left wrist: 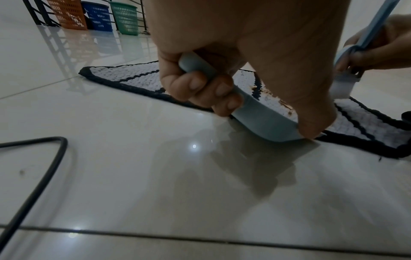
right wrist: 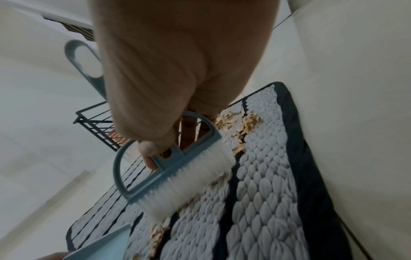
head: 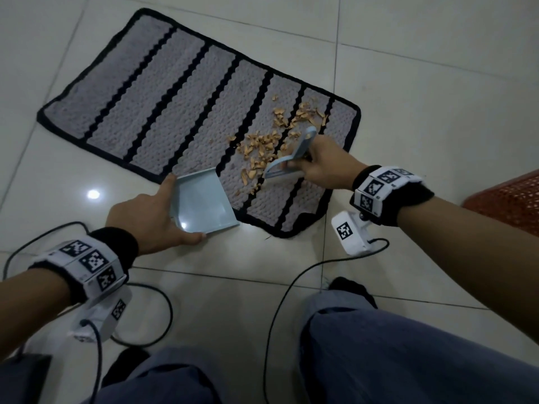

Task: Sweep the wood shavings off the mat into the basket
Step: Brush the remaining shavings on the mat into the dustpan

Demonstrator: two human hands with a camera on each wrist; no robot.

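Observation:
A grey mat [head: 163,94] with black stripes lies on the tiled floor. Tan wood shavings [head: 262,144] are scattered over its near right part, also visible in the right wrist view as shavings [right wrist: 242,126]. My left hand [head: 151,217] grips the handle of a pale blue dustpan [head: 204,205], whose front lip rests on the mat's near edge; the dustpan [left wrist: 262,121] shows from behind with my fingers curled round its handle. My right hand [head: 323,164] holds a pale blue brush [head: 294,153], its white bristles [right wrist: 189,181] down on the mat beside the shavings.
A red mesh basket [head: 507,202] stands at the right edge on the floor. Black cables [head: 280,310] trail over the tiles near my knees. Orange, blue and green baskets [left wrist: 98,16] stand far off by a black railing.

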